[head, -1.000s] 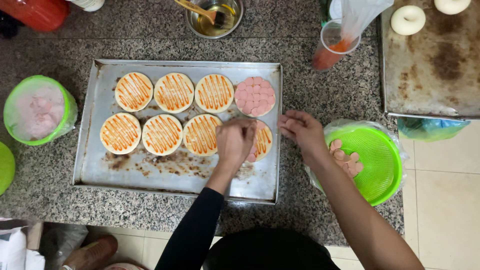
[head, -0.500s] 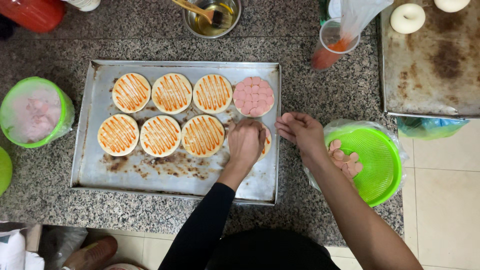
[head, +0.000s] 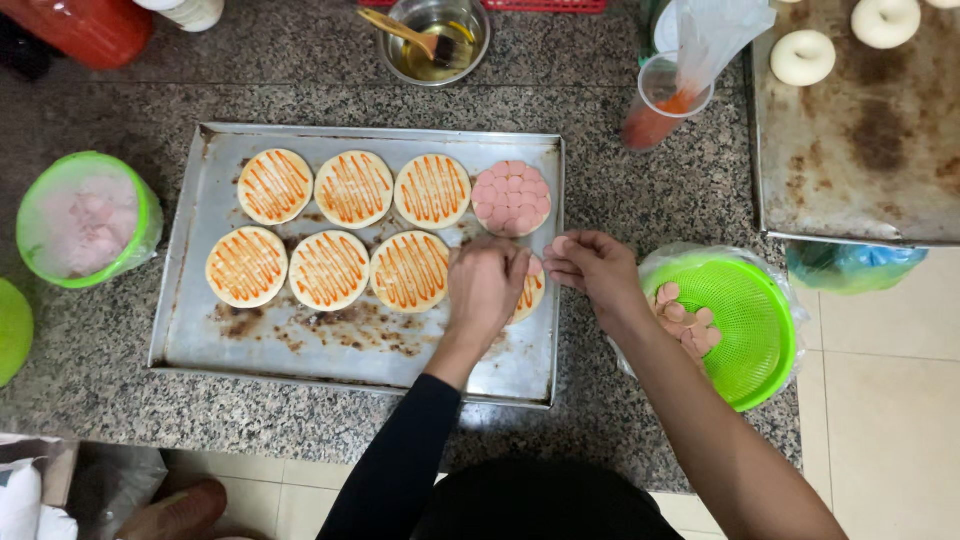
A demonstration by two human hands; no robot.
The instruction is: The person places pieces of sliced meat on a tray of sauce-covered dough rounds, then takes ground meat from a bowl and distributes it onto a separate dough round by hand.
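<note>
A metal baking tray holds several flat dough rounds striped with orange sauce. One round at the top right is covered with pink sausage slices. My left hand, in a black sleeve, rests with curled fingers on the lower right round, which shows a few pink slices at its edge. What is under the fingers is hidden. My right hand hovers just beside it at the tray's right rim, fingertips pinched on a small stack of sausage slices.
A green basket with more sausage slices sits right of the tray. A green-rimmed tub stands at left. A cup with a sauce piping bag, a bowl with a brush and a second tray lie behind.
My left hand has shifted slightly right and down over the lower right round. My right hand has stayed close beside it.
</note>
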